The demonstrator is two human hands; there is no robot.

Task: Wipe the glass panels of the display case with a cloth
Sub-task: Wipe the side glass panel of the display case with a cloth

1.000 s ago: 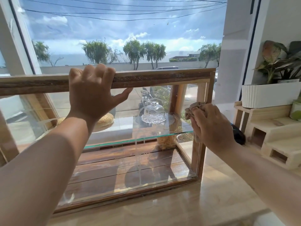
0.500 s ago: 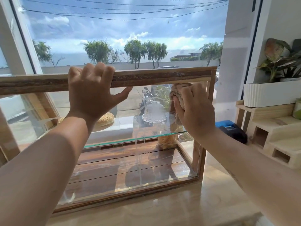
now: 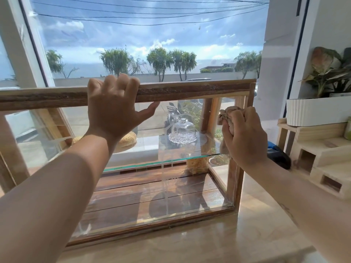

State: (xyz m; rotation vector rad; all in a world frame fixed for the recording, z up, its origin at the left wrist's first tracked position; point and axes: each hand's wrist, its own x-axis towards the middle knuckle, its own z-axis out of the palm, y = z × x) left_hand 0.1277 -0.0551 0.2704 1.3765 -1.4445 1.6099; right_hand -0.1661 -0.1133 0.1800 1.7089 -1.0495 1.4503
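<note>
One wooden, glass-panelled case (image 3: 190,92) — left hand (image 3: 114,109) grips its top rail, right hand (image 3: 245,135) clenches one crumpled tan cloth (image 3: 225,115).

Left hand (image 3: 112,109) grips display case (image 3: 190,90) top; right hand (image 3: 245,133) presses cloth (image 3: 227,114) against it.

potted plant (image 3: 326,73); wooden steps (image 3: 322,158)

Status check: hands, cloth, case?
Left hand gripping case top rail. Right hand holds bunched cloth at right front post. Nothing blocking the glass.
</note>
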